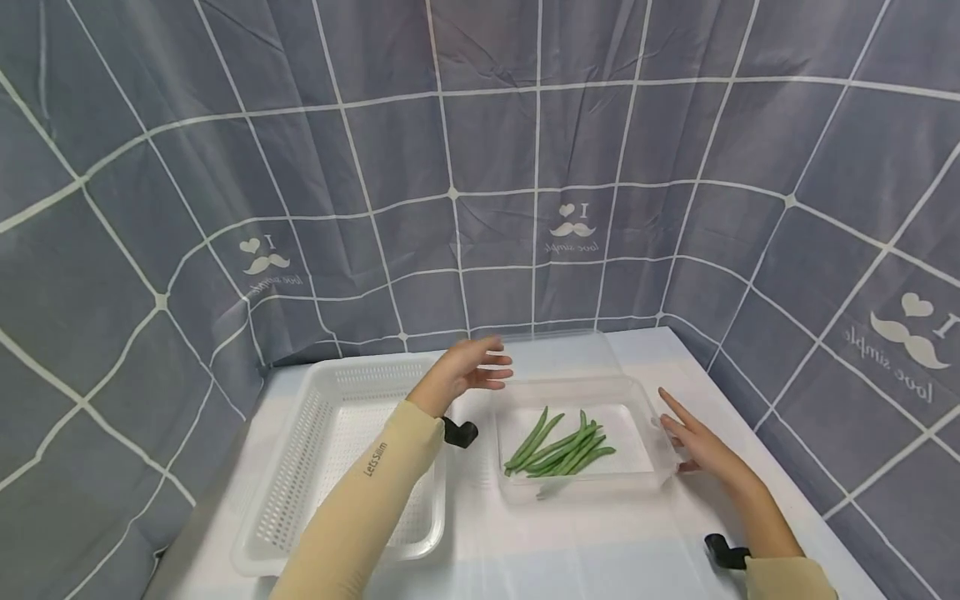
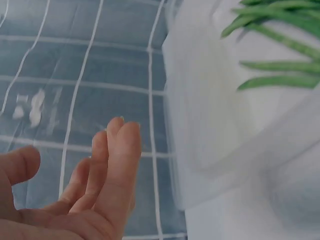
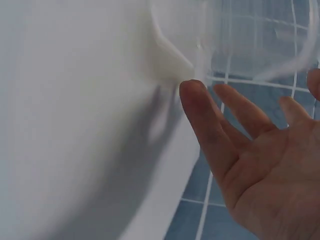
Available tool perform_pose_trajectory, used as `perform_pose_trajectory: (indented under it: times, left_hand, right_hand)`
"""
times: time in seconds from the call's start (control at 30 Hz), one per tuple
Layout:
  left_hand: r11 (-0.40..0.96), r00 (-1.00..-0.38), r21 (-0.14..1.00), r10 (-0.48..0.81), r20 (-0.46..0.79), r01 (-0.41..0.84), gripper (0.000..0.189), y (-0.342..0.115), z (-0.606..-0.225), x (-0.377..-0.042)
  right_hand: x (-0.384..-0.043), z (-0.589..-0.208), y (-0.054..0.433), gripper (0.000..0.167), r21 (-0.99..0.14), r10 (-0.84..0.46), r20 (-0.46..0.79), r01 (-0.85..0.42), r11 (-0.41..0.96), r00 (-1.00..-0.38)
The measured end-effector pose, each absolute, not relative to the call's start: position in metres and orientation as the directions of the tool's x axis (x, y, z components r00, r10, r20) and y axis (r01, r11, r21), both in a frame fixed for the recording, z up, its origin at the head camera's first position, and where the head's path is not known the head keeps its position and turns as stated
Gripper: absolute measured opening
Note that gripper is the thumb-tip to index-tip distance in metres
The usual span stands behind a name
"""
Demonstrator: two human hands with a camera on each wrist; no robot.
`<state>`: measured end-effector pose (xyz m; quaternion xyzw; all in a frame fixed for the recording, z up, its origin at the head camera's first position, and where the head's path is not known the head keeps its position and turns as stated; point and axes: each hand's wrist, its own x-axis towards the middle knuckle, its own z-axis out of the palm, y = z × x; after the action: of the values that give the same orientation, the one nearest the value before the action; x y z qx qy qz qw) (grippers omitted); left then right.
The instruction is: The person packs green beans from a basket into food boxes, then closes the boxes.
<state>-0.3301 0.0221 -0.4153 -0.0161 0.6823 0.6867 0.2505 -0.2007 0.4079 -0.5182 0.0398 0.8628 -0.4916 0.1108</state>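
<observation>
A bunch of green beans (image 1: 562,450) lies on the floor of a clear plastic container (image 1: 600,485). My left hand (image 1: 472,367) hovers beside the container's back left corner, its fingers loosely extended and nothing held. In the left wrist view that hand (image 2: 100,190) is apart from the container's wall (image 2: 200,125), palm and fingers bare. By the container's right side is my right hand (image 1: 701,450), fingers spread and holding nothing. The right wrist view shows its fingertips close to the clear plastic (image 3: 175,47); whether they touch it I cannot tell.
On the left stands a white perforated basket (image 1: 281,450), partly covered by my left sleeve. A clear, flat-looking piece (image 1: 562,354) is faintly visible behind the container. The white table (image 1: 495,542) meets a grey gridded curtain (image 1: 495,233) at the back and sides.
</observation>
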Motion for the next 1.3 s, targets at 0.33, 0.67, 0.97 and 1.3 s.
perform_pose_trajectory:
  times: [0.33,0.67,0.97,1.3]
  left_hand:
    - [0.029,-0.893,0.922,0.239,-0.381,-0.386,0.069,0.004,-0.418,-0.365]
    - [0.03,-0.85,0.882,0.253,-0.462,-0.47,0.081,0.008,-0.453,-0.391]
    - [0.083,-0.855,0.891,0.256,-0.451,-0.446,0.084,0.013,-0.472,-0.393]
    - [0.043,-0.85,0.88,0.24,-0.468,-0.472,0.081,0.025,-0.479,-0.394]
  right_hand:
    - [-0.273,-0.482,0.444,0.08,-0.867,-0.164,-0.214,0.109,0.486,-0.963]
    - [-0.326,-0.489,0.432,0.089,-0.894,-0.174,-0.354,0.278,0.352,-0.919]
    - [-0.35,-0.506,0.426,0.084,-0.89,-0.153,-0.399,0.342,0.3,-0.904]
    - [-0.352,-0.513,0.421,0.078,-0.922,-0.233,-0.374,0.331,0.202,-0.898]
